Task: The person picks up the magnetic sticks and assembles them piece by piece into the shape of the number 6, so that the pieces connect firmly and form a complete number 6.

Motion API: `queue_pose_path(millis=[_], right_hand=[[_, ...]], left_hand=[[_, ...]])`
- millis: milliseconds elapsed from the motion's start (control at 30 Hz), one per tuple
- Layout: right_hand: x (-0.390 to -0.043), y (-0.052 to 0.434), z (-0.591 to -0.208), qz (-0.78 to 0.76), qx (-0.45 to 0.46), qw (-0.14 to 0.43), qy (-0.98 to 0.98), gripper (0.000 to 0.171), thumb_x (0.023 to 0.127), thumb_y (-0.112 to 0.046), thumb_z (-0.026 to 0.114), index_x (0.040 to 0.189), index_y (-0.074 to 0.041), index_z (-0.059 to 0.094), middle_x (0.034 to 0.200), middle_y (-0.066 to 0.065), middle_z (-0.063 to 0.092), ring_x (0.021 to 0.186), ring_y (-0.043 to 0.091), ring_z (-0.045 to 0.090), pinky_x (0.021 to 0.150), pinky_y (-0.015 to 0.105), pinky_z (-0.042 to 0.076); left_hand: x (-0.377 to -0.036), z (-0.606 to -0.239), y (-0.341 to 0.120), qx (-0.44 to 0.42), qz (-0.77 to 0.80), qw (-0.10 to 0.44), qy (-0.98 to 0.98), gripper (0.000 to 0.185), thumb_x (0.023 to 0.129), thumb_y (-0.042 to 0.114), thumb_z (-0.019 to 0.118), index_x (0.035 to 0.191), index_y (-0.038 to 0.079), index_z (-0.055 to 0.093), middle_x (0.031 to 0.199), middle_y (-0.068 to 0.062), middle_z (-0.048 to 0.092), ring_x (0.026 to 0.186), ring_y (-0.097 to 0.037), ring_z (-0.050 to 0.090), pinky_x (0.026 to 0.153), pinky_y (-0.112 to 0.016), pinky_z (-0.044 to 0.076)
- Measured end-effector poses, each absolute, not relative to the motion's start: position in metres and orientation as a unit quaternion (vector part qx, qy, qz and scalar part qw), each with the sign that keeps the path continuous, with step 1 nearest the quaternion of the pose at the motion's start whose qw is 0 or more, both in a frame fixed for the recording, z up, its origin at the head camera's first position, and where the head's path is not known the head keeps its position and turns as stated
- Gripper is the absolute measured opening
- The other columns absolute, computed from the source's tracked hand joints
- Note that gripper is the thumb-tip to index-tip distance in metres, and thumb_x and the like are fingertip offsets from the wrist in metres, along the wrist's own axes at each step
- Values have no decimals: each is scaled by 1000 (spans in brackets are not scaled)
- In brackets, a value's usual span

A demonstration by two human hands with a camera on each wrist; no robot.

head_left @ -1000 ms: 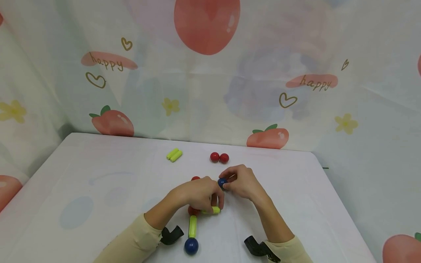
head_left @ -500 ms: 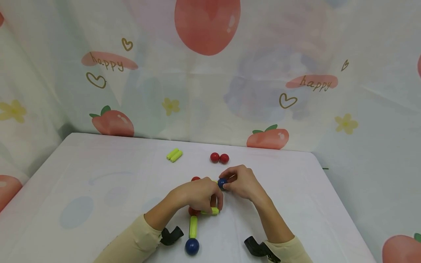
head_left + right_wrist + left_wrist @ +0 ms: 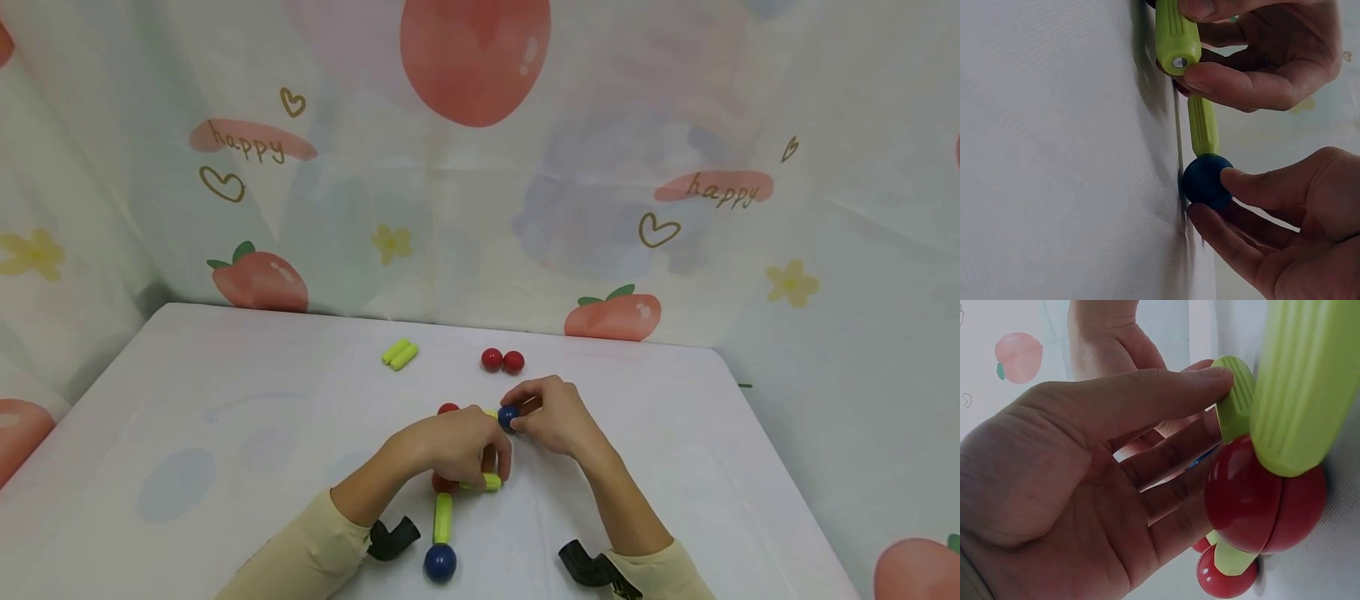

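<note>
A toy of green sticks and balls lies on the white table [image 3: 225, 400]. My right hand [image 3: 519, 416] pinches a blue ball [image 3: 507, 417] [image 3: 1206, 181] between thumb and fingers; the ball sits on the end of a green stick [image 3: 1202, 128]. My left hand [image 3: 489, 463] [image 3: 1213, 394] grips another green stick [image 3: 485, 482] [image 3: 1175, 34] [image 3: 1235, 400] that joins a red ball [image 3: 442, 482] [image 3: 1263, 500]. From that red ball a third green stick [image 3: 442, 517] runs toward me to a second blue ball [image 3: 439, 562]. Another red ball [image 3: 447, 408] [image 3: 1225, 582] shows behind my left hand.
Two loose green sticks [image 3: 400, 354] and two loose red balls [image 3: 502, 361] lie farther back on the table. A printed curtain [image 3: 480, 167] closes off the back and sides. Black wrist-camera mounts [image 3: 392, 537] sit at both cuffs.
</note>
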State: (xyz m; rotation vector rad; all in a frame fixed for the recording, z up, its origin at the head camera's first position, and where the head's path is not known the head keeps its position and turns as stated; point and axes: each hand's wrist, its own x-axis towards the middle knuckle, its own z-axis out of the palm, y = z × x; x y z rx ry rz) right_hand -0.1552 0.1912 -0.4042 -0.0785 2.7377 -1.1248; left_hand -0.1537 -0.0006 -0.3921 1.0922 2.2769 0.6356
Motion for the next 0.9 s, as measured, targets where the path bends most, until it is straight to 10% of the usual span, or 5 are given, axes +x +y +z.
queue_pose_path(millis=[900], right_hand=[[-155, 192, -406, -372, -26, 96, 923, 22, 88, 0, 77, 106, -13, 80, 98, 3, 75, 94, 21, 68, 83, 36, 59]], left_hand=[[-156, -392, -5, 410, 218, 281, 840, 25, 81, 2, 85, 96, 21, 78, 82, 9, 67, 75, -3, 61, 65, -20, 54]])
